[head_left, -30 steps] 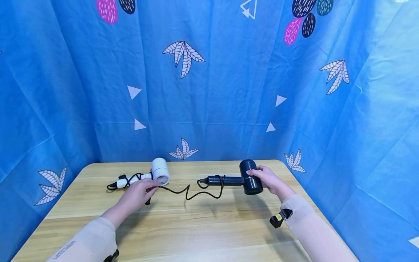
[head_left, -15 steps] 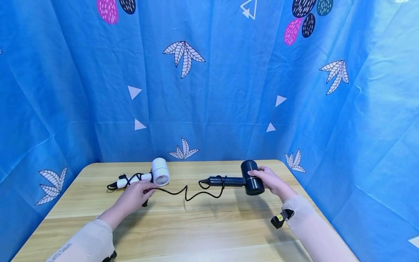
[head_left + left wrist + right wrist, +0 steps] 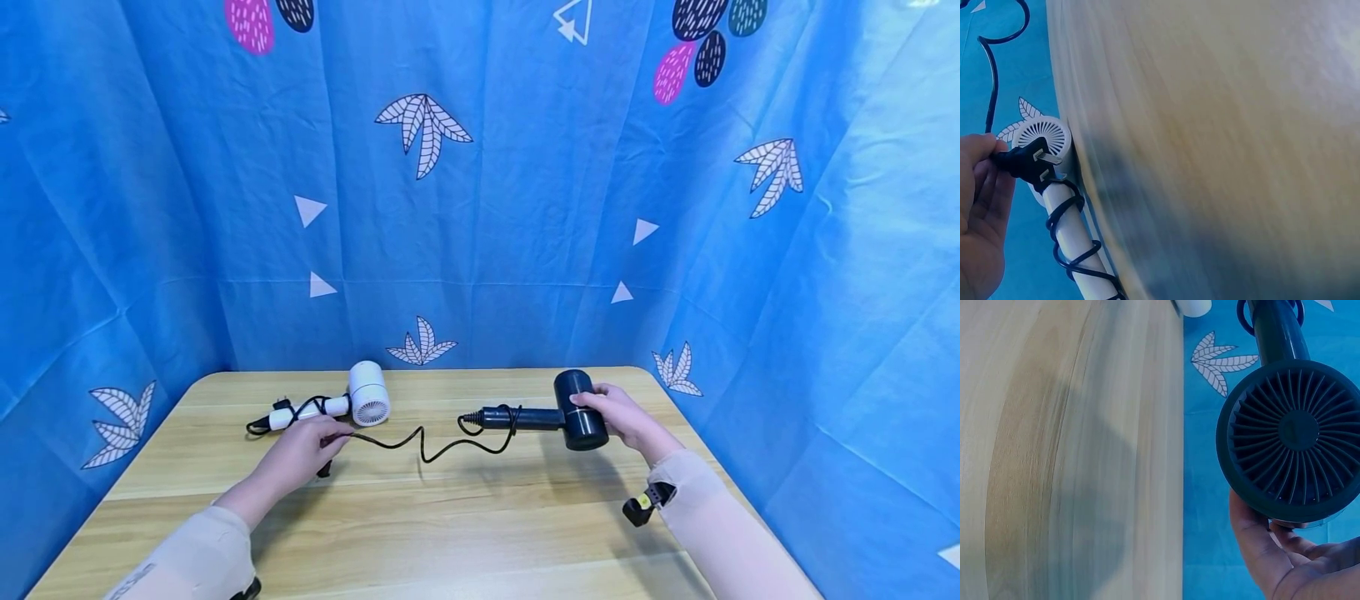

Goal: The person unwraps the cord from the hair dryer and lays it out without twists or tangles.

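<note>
My right hand point(image 3: 621, 417) grips a dark hair dryer point(image 3: 582, 435) by its barrel, above the right of the table. Its handle points left, with one loop of black cord point(image 3: 450, 447) round it. From there the cord runs slackly across to my left hand point(image 3: 300, 457), which pinches it right behind the two-pin plug point(image 3: 1025, 161). In the right wrist view the dryer's round slatted grille faces the camera, with fingers and thumb around the barrel's lower side. Just behind my left hand lies a white hair dryer point(image 3: 367, 385), its own cord wound round the handle.
Both hands work over a light wooden table point(image 3: 420, 533) with rounded far corners. A blue patterned curtain point(image 3: 480, 208) hangs close behind it and along both sides.
My left hand has drawn the plug leftward and slightly nearer, and the cord follows. My right hand and the dark hair dryer have shifted a little right and nearer. The white dryer stays put.
</note>
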Motion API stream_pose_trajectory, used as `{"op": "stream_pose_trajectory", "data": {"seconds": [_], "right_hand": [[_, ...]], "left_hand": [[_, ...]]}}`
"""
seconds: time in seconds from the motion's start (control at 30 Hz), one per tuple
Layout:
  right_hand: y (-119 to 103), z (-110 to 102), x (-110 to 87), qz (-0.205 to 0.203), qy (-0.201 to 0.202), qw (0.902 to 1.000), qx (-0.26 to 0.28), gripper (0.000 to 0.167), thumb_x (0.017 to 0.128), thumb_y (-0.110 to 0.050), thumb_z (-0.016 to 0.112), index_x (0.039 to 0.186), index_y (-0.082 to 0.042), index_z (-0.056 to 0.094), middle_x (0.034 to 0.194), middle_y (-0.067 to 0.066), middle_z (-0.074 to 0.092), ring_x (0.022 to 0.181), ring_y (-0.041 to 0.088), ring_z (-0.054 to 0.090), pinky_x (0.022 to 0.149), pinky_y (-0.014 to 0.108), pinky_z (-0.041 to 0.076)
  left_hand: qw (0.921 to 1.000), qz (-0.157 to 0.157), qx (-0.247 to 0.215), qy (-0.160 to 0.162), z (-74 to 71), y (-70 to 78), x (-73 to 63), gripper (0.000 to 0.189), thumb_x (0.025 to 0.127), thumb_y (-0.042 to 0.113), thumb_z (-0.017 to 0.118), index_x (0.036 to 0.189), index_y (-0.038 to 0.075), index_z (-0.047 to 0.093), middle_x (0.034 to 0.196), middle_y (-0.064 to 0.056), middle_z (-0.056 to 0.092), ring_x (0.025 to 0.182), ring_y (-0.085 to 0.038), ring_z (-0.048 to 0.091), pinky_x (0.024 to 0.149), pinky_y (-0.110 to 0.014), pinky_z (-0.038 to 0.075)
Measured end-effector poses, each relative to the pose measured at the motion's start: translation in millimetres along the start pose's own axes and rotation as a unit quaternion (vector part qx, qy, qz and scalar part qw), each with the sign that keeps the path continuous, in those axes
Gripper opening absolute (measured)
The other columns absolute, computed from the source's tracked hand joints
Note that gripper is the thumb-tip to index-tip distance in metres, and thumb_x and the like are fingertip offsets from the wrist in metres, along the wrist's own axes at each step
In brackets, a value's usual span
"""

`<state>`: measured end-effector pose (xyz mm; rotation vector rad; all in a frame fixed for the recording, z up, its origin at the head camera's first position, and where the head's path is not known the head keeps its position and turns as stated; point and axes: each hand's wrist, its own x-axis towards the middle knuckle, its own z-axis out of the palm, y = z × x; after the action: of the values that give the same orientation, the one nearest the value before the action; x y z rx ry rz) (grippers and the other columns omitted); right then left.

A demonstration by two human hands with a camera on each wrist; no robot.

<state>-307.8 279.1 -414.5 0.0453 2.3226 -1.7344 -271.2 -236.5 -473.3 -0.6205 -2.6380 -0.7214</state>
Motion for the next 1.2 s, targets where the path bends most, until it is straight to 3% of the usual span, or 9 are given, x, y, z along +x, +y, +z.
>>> {"op": "stream_pose_trajectory", "data": {"seconds": [0.3, 0.67, 0.97, 1.2], "right_hand": [[4, 0, -0.3, -0.001, 0.005, 1.0, -0.008, 0.078, 0.095, -0.033, 0.063, 0.148, 0.01, 0.024, 0.13, 0.032, 0.055, 0.101, 0.029, 0.068, 0.088, 0.045, 0.058], [5, -1, -2.9, 0.003, 0.005, 1.0, -0.008, 0.077, 0.095, -0.032, 0.063, 0.148, 0.01, 0.025, 0.129, 0.032, 0.056, 0.099, 0.028, 0.068, 0.086, 0.044, 0.059], [5, 0, -2.6, 0.004, 0.007, 0.9999, -0.008, 0.077, 0.095, -0.032, 0.063, 0.149, 0.009, 0.024, 0.129, 0.032, 0.055, 0.099, 0.029, 0.068, 0.085, 0.045, 0.059], [7, 0, -2.2, 0.004, 0.003, 1.0, -0.007, 0.078, 0.095, -0.032, 0.063, 0.149, 0.009, 0.024, 0.129, 0.031, 0.056, 0.098, 0.028, 0.069, 0.085, 0.044, 0.06]], "left_hand": [[0.9997, -0.002, -0.003, -0.022, 0.1, -3.9, -2.8, 0.014, 0.088, 0.007, 0.076, 0.102, 0.012, 0.079, 0.094, 0.003, 0.072, 0.085, -0.012, 0.064, 0.071, -0.032, 0.055], [0.9953, -0.008, -0.022, -0.094, -0.2, -5.3, -4.5, 0.013, 0.09, 0.006, 0.073, 0.1, 0.013, 0.077, 0.093, 0.007, 0.071, 0.084, -0.008, 0.065, 0.072, -0.028, 0.056], [0.9938, -0.024, -0.023, -0.106, 2.8, -9.8, -5.1, 0.01, 0.09, 0.008, 0.074, 0.097, 0.014, 0.078, 0.093, 0.006, 0.072, 0.087, -0.012, 0.067, 0.075, -0.032, 0.057], [0.9893, 0.009, -0.034, -0.141, 8.2, -11.9, -7.7, 0.01, 0.089, 0.008, 0.074, 0.094, 0.015, 0.078, 0.092, 0.005, 0.074, 0.089, -0.016, 0.069, 0.077, -0.034, 0.058]]}}
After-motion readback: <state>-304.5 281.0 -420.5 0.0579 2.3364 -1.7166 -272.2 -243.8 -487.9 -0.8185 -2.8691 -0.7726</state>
